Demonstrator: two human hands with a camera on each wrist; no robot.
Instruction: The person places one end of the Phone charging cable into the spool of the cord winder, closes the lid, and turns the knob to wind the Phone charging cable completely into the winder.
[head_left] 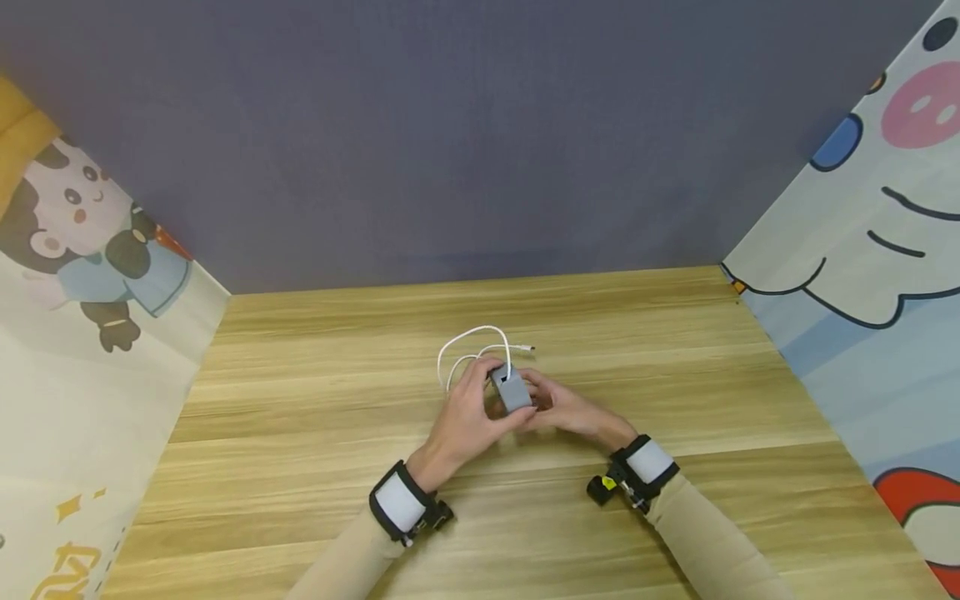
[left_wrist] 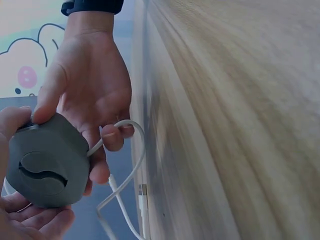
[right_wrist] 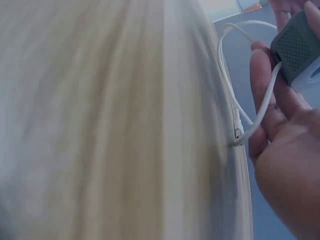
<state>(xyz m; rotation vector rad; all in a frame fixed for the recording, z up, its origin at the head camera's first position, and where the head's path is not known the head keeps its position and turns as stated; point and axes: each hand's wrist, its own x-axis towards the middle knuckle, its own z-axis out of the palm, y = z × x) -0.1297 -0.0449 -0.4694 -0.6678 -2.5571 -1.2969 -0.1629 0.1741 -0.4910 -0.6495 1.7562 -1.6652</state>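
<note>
I grasp a small grey charger block (head_left: 512,390) between both hands, left hand (head_left: 467,414) and right hand (head_left: 566,408). Its long axis runs away from me, white cable (head_left: 474,346) looping onto the counter (head_left: 300,400) beyond.

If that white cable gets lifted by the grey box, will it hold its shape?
Probably not: the white cable lies in loose loops, so it looks floppy. It seems thin and light, and its free plug would likely dangle below the grey box.

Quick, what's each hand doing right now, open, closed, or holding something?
Left hand: closed around the gray cable reel.
Right hand: also gripping the gray cable reel, with the white cable passing by its fingers.
</note>
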